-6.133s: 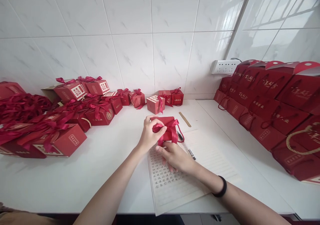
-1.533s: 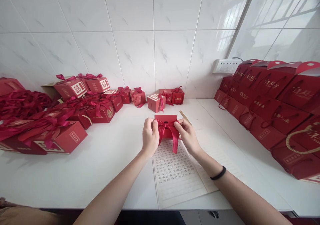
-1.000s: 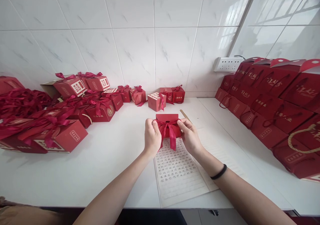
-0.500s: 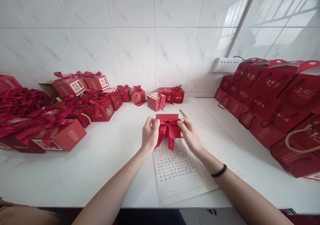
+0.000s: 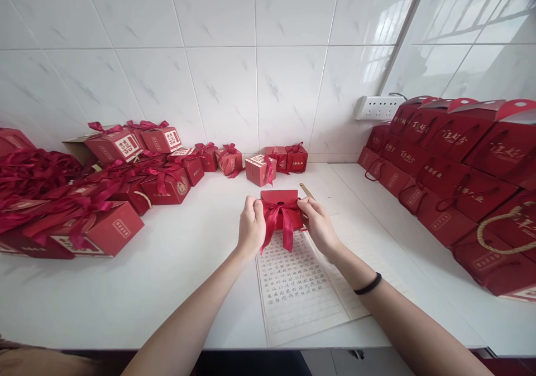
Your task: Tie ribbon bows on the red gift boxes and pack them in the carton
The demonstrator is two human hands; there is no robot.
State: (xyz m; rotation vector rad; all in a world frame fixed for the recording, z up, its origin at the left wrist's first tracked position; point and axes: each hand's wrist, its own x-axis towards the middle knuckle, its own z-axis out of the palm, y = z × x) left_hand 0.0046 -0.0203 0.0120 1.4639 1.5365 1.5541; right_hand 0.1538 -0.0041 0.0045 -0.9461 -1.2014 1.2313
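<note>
Between my two hands is a small red gift box with a dark round hole in its upper face. A crimson ribbon is tied across it in a bow, its tails hanging down the front. My left hand is closed on the box's left edge, thumb on top. At the right edge my right hand pinches the box, with a black band on that wrist. Underneath lies an open notebook with rows of handwriting; the box covers its top part.
Ribboned red boxes and a heap of loose ribbon crowd the left. Several small boxes stand by the tiled wall. Stacked red boxes with handles line the right, near a white power strip. A gold strip lies behind my right hand.
My left thumb and fingers have shifted from the ribbon at the box's left side to its edge. The box tips slightly, and both hands stay on it.
</note>
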